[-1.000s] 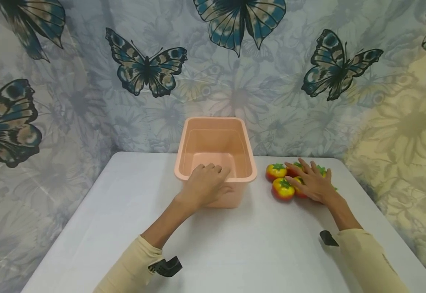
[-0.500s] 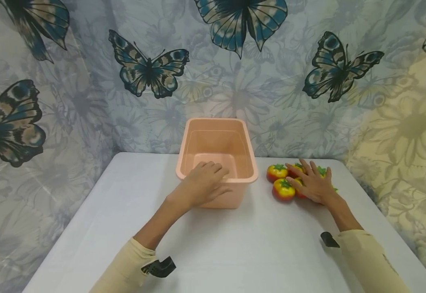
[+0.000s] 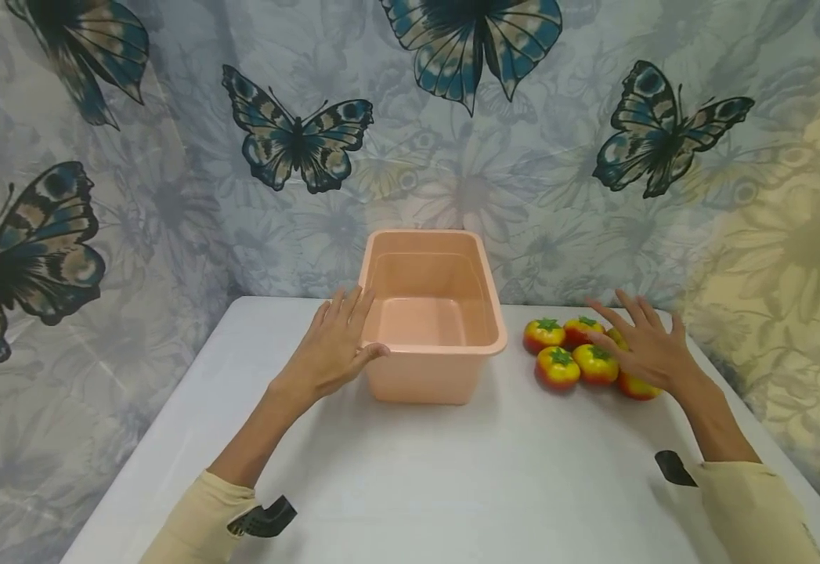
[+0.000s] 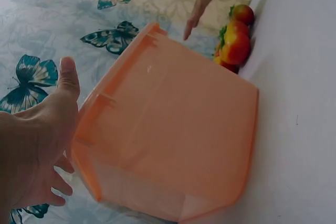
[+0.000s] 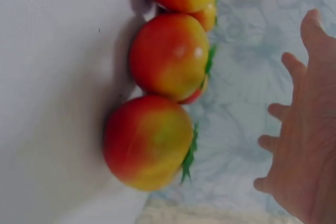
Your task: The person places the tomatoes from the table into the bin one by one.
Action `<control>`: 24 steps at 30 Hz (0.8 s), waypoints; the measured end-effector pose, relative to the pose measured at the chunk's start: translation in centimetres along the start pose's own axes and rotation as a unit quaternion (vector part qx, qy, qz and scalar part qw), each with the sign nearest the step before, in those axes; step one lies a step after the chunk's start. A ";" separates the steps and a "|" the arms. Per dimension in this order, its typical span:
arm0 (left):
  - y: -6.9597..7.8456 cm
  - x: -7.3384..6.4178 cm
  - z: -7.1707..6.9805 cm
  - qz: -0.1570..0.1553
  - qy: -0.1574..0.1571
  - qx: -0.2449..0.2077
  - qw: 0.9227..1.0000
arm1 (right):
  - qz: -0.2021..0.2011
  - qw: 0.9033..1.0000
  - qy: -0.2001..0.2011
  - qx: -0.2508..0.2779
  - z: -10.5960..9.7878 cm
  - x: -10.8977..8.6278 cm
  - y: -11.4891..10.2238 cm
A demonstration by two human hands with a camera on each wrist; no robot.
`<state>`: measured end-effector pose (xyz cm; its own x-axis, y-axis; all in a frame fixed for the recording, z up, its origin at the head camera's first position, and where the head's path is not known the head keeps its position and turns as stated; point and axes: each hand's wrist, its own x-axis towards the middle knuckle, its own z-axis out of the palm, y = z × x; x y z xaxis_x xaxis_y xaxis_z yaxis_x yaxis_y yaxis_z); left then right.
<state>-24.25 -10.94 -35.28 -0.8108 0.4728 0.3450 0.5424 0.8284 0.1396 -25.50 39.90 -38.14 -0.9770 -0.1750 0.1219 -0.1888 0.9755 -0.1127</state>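
Note:
A deep peach-coloured plastic tub [image 3: 420, 377] stands upright on the white table, with nothing visible inside. My left hand [image 3: 332, 341], fingers straight and spread, is at the tub's left rim, holding nothing; whether it touches the rim I cannot tell. To the tub's right sit several red-and-yellow tomatoes [image 3: 558, 370] with green leafy tops, packed close in two rows. Over their right end hovers my right hand [image 3: 652, 345], fingers spread, partly hiding some of them. In the right wrist view that hand [image 5: 312, 129] is apart from the nearest tomato [image 5: 148, 142].
The white table [image 3: 417, 486] meets a butterfly-patterned backdrop [image 3: 466, 180] behind the tub and along both sides. Black wrist straps [image 3: 265, 518] show at both sleeves.
My left hand has left the tub's front rim, moved left and straightened its fingers. My right hand has lifted off the tomatoes and shifted slightly right, uncovering more of them.

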 end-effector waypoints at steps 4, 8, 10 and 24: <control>-0.2 -0.2 0.7 -0.022 -0.020 -0.026 0.999 | 0.008 1.000 -0.005 0.005 -0.2 -0.7 0.8; -0.1 -0.1 1.1 -0.034 -0.021 -0.038 0.999 | 0.026 1.000 -0.014 0.008 -0.3 -1.6 1.7; 0.1 0.0 1.2 -0.042 -0.021 -0.043 0.998 | 0.034 0.999 -0.015 0.012 -0.3 -2.1 2.2; 1.1 0.3 0.5 -0.093 -0.031 -0.043 0.994 | 0.056 0.998 -0.041 0.009 -0.5 -3.9 3.7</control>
<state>-23.99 -9.74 -35.53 -0.9098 0.3332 0.2474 0.3958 0.8757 0.2764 -22.30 44.31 -38.53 -0.9968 -0.0762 0.0257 -0.0791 0.9871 -0.1390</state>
